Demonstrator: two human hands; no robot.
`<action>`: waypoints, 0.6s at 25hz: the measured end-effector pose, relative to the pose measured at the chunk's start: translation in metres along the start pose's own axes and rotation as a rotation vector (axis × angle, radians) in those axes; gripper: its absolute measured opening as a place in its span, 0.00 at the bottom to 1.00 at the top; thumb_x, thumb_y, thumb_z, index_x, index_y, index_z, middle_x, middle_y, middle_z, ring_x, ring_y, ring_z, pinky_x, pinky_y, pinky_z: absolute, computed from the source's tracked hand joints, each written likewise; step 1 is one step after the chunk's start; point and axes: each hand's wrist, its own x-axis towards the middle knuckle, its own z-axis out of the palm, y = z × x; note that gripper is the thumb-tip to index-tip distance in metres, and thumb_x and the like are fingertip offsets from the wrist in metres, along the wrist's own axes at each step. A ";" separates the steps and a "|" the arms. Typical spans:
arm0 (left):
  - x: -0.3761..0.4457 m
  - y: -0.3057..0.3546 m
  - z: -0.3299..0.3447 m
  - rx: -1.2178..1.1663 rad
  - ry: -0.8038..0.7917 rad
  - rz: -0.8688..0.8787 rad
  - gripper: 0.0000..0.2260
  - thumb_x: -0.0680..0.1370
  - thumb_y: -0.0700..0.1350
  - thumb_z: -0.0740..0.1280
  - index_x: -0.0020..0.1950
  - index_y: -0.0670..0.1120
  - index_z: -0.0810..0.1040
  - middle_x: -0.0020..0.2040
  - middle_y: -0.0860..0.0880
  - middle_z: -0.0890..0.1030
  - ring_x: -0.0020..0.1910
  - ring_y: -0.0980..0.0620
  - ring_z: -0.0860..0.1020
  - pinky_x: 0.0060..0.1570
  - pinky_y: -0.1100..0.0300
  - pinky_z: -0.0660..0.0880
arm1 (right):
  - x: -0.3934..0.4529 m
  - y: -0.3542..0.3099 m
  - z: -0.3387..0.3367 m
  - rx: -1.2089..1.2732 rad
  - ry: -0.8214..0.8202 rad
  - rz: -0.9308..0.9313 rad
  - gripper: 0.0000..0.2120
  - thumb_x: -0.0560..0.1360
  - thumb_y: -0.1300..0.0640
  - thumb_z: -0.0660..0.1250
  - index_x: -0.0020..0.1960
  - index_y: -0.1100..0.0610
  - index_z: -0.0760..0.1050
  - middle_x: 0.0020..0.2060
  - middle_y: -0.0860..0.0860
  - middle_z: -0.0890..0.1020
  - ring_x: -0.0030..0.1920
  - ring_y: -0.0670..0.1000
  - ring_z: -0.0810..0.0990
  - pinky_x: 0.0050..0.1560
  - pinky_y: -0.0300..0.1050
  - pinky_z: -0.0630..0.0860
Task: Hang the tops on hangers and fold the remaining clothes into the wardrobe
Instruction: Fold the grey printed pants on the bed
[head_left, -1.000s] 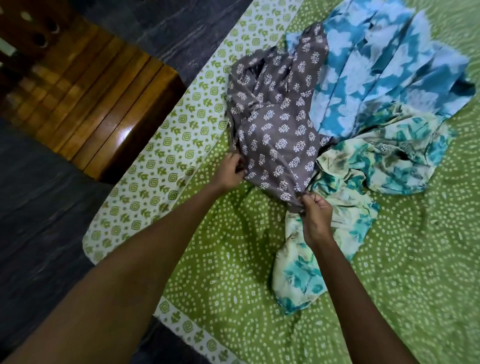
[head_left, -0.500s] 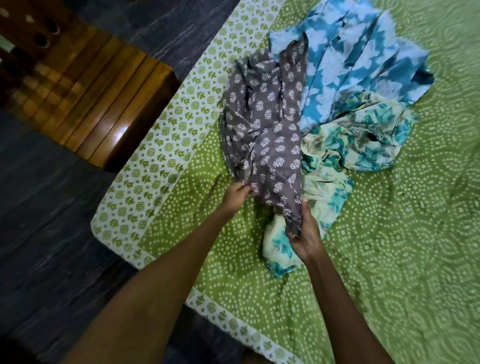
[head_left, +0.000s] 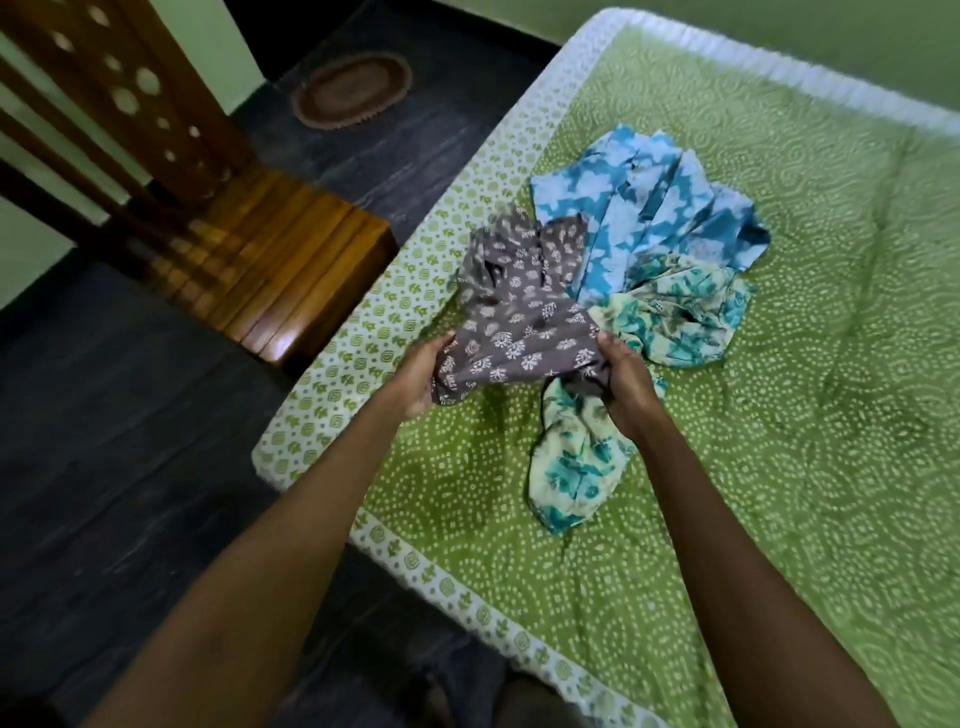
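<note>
Both hands, L (head_left: 422, 375) & R (head_left: 623, 382), grip grey top (head_left: 524, 317) | long axis runs away from person | green bedsheet (head_left: 779, 467), dark floor (head_left: 130, 441)

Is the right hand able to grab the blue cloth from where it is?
Probably not yet: the right hand grips the grey top, and the blue cloth lies farther up the bed, though nothing covers it.

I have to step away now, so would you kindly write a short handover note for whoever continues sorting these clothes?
Left hand and right hand each grip the near edge of the grey printed garment, partly lifted off the bed.
The blue floral garment and the cream-teal garment lie crumpled beside it.
Done: nothing hung or folded.
Left: all three; no hanger or wardrobe in view.
</note>
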 end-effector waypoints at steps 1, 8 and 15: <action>-0.017 0.003 -0.004 0.079 -0.105 -0.076 0.16 0.82 0.51 0.57 0.52 0.42 0.80 0.42 0.46 0.84 0.36 0.50 0.83 0.33 0.59 0.79 | -0.011 -0.006 0.009 0.063 0.010 0.000 0.09 0.82 0.58 0.55 0.50 0.58 0.74 0.32 0.46 0.84 0.29 0.45 0.81 0.28 0.38 0.77; -0.104 -0.020 -0.026 0.788 -0.327 -0.236 0.09 0.81 0.44 0.57 0.52 0.40 0.73 0.38 0.45 0.75 0.25 0.56 0.71 0.23 0.65 0.70 | -0.111 -0.030 0.040 0.661 -0.111 0.336 0.16 0.81 0.59 0.53 0.34 0.59 0.68 0.16 0.47 0.66 0.12 0.42 0.62 0.15 0.30 0.62; -0.168 -0.043 -0.030 0.217 -0.217 -0.115 0.20 0.81 0.54 0.53 0.47 0.39 0.74 0.45 0.42 0.78 0.43 0.45 0.76 0.42 0.54 0.73 | -0.205 -0.041 0.049 0.147 -0.257 0.146 0.11 0.73 0.62 0.55 0.32 0.60 0.67 0.22 0.51 0.74 0.19 0.48 0.73 0.20 0.36 0.71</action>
